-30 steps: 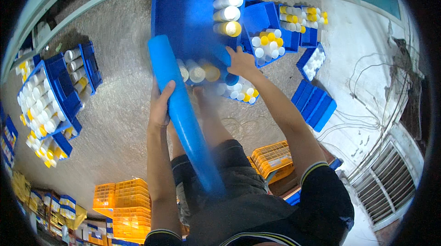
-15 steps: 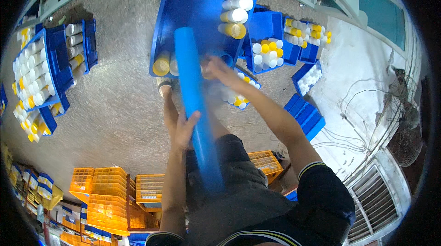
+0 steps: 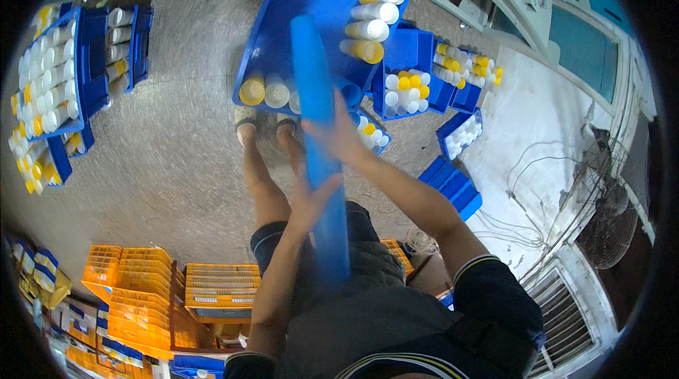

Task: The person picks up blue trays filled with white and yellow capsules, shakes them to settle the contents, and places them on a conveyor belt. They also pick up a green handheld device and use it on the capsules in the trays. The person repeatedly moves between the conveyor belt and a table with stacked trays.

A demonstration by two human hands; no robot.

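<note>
A long blue tube [image 3: 311, 54] runs upright in the picture, from over the large tray down to my lap, slightly blurred. My left hand [image 3: 315, 199] is wrapped round its lower half, thumb across the front. Just above, my right hand [image 3: 336, 135] also grips the tube; some of its fingers are blurred. Beyond my feet stands the large blue tray [image 3: 283, 32]. White and yellow cylinders [image 3: 368, 30] line its right side. A yellow cylinder [image 3: 252, 90], a white cylinder [image 3: 277, 94] and a blue cylinder [image 3: 350, 92] show along its near edge, others partly hidden by the tube.
Blue bins [image 3: 92, 71] stacked with white and yellow cylinders stand at the left. More filled bins [image 3: 407, 92] and a stack of blue crates [image 3: 453, 188] are at the right. Orange crates [image 3: 141, 294] stand near the lower left. Cables and a fan [image 3: 608, 202] lie far right.
My right hand has come from the tray's near edge back onto the tube. The tube is more upright and further right, with my left hand still around it. The view has shifted slightly.
</note>
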